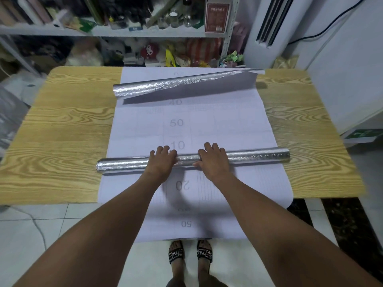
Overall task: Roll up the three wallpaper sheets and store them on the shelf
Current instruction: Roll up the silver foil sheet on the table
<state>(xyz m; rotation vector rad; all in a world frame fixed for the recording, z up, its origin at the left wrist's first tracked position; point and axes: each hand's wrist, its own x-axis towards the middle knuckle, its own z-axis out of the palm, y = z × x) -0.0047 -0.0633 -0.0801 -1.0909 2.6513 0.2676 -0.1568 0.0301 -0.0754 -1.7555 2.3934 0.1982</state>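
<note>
On the wood-grain table (62, 131) in front of me lies a long silver embossed wallpaper roll (259, 157), set crosswise near the table's front half. Its left end reaches past the paper onto bare wood, and its right end sits just beyond the paper's right edge.

Both hands are on the middle of this roll, a little apart. My left hand (161, 162) is draped over the top with its fingers curled down the far side. My right hand (213, 160) wraps it the same way, and its thumb shows against the near side. So each hand is clamped round the tube.

Under the roll is a white gridded backing sheet (207, 121), spread flat along the table and hanging over the near edge toward the floor. I can read 40, 50 and 10 printed beyond the roll, and 20 and 50 upside down on my side of it. I cannot tell whether the roll is joined to this paper or only resting on it.

At the far end, a half-curled silver sheet end (165, 85) is tight at its left and loose and lifted at its right.

Behind the table stands a cluttered metal shelf (51, 31) with a red-brown box (217, 16) on it, and a white air conditioner (269, 27) is just to its right. A pair of black patterned sandals (176, 253) shows on the tiled floor below.
</note>
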